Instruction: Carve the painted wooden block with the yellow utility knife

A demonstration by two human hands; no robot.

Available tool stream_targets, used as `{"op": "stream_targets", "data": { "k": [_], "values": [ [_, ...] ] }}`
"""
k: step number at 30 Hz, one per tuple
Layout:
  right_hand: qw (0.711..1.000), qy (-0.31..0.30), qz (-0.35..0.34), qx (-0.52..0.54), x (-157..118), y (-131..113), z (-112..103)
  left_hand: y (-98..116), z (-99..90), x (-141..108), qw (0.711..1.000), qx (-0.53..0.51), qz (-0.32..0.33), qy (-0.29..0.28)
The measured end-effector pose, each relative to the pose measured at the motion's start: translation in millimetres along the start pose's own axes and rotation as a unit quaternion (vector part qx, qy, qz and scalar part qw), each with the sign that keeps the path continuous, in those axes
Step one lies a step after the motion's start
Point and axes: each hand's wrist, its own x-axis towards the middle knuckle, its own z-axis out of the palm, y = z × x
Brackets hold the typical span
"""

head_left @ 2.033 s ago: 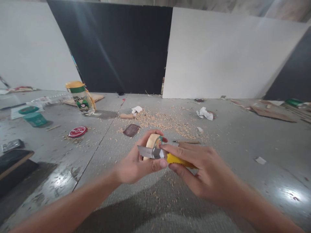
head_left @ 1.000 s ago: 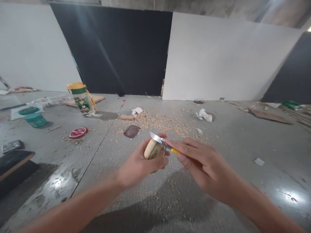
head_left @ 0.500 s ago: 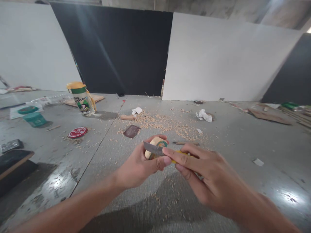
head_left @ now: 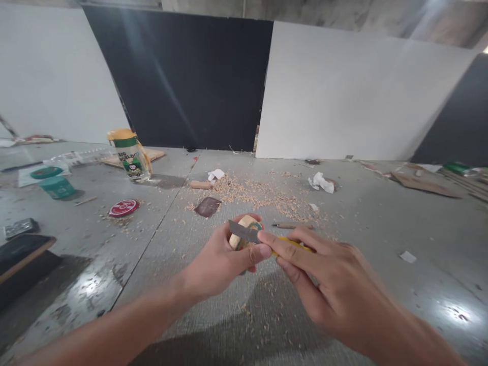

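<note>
My left hand (head_left: 219,256) is wrapped round a small pale wooden piece (head_left: 237,241) with a green and orange patch on one face. In my right hand (head_left: 324,274) is a yellow-handled knife (head_left: 244,233), its wide grey blade pointing left across the wood. My left thumb lies by the base of the blade, close to my right index fingertip. Part of the wooden piece is hidden behind the blade and fingers. Just beyond my right hand, a thin wooden-handled tool (head_left: 293,226) lies on the floor.
Wood shavings (head_left: 263,195) are scattered ahead, near a brown patch (head_left: 208,207), a wood block (head_left: 201,185) and crumpled tissue (head_left: 322,182). Leftward are a bottle (head_left: 131,157), a red disc (head_left: 124,208), a teal tub (head_left: 57,188) and a black block (head_left: 26,259). Panels (head_left: 183,76) stand behind.
Both hands, with the wood and knife, appear slightly further right. The blade still lies over the wood, and both grips look the same. The whole view has shifted a little.
</note>
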Motion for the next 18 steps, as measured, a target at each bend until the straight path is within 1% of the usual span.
{"op": "stream_targets", "data": {
  "k": [6, 12, 18],
  "values": [
    [1.000, 0.013, 0.000, -0.006, 0.5, -0.4, 0.0, -1.3, -0.6, -0.9, 1.000, -0.001, -0.002, 0.005],
    [1.000, 0.003, 0.027, 0.005, -2.5, -4.3, 2.6, -1.2, -0.8, -0.4, 1.000, 0.004, -0.002, 0.005],
    [0.999, 0.015, 0.038, -0.003, -3.4, -8.8, 4.3, -2.7, -1.2, -0.5, 1.000, 0.006, -0.005, 0.008]
  ]
}}
